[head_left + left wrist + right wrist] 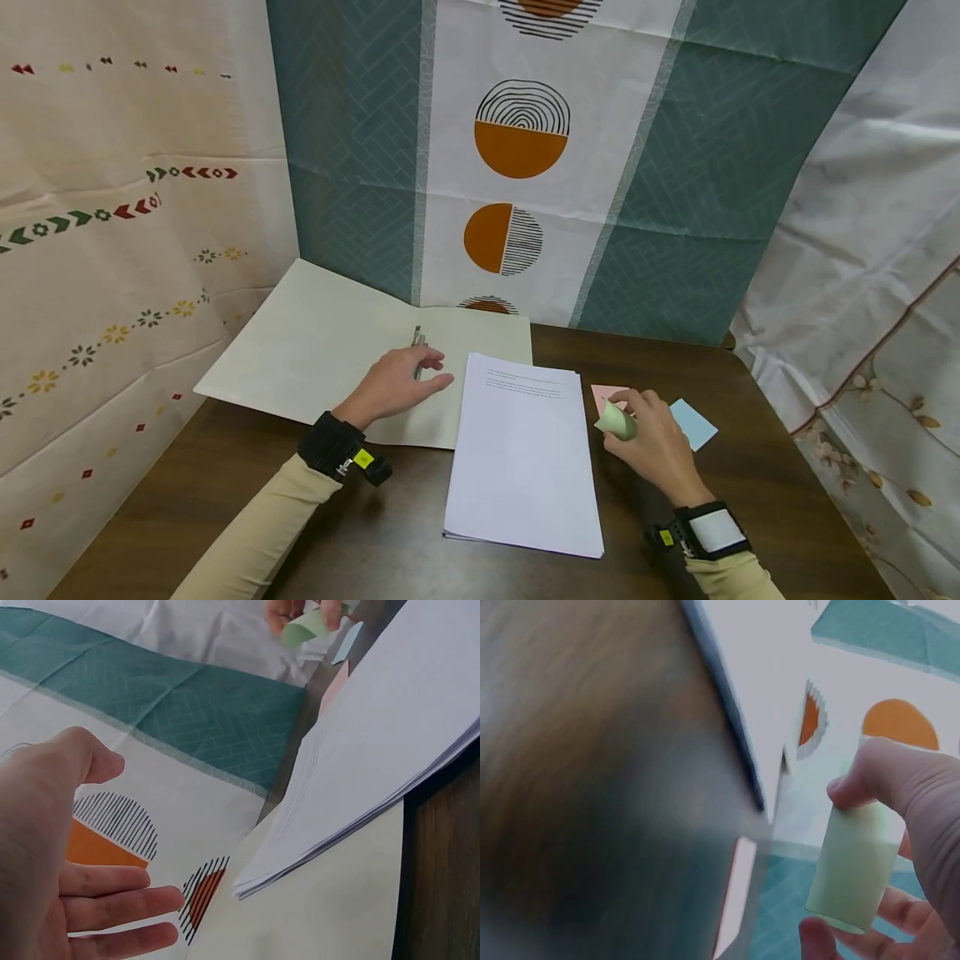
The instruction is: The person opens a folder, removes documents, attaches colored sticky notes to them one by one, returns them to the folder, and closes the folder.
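Observation:
A curled pale green sticky note [618,422] is pinched between the thumb and fingers of my right hand [660,446], raised over the right part of the table. In the right wrist view the green note [855,866] bends into a half-tube. Under and behind that hand lie a pink sticky note [604,395], partly covered, and a light blue one [693,424]. My left hand [393,383] hovers with loosely spread fingers above an open blank folder [315,350], holding nothing. A slim metallic pen-like item [417,337] lies on the folder, partly hidden by that hand.
A stack of white paper [525,467], with a few printed lines on its top sheet, lies mid-table and overlaps the folder's right part. The brown wooden table [360,517] is bordered by hanging cloths, including a teal and white one [360,150] at the back.

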Tool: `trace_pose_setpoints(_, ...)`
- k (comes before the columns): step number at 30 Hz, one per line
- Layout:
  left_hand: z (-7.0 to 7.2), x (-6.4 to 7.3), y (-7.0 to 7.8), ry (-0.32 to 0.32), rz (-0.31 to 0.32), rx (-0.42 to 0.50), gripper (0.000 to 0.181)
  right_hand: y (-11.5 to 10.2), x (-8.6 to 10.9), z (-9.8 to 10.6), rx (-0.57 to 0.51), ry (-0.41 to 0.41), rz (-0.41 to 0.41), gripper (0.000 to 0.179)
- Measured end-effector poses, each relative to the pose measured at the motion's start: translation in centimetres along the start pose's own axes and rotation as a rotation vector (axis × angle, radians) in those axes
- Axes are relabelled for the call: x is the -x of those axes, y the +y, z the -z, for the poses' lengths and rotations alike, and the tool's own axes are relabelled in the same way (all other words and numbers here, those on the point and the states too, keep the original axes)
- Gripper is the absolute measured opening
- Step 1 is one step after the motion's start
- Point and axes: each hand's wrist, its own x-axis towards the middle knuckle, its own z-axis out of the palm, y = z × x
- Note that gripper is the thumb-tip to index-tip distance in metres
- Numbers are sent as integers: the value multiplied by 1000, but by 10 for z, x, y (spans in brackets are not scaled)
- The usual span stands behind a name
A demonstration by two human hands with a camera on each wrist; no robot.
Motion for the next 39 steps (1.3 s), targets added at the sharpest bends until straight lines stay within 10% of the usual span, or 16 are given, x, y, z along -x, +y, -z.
trace_pose_setpoints(27, -20, -7, 28, -36, -60, 49, 54, -75, -31, -25, -128, 152, 190, 50)
trace_pose_setpoints(39, -34, -23, 67, -49, -264, 188, 37, -107, -38, -37, -181, 144, 194, 50)
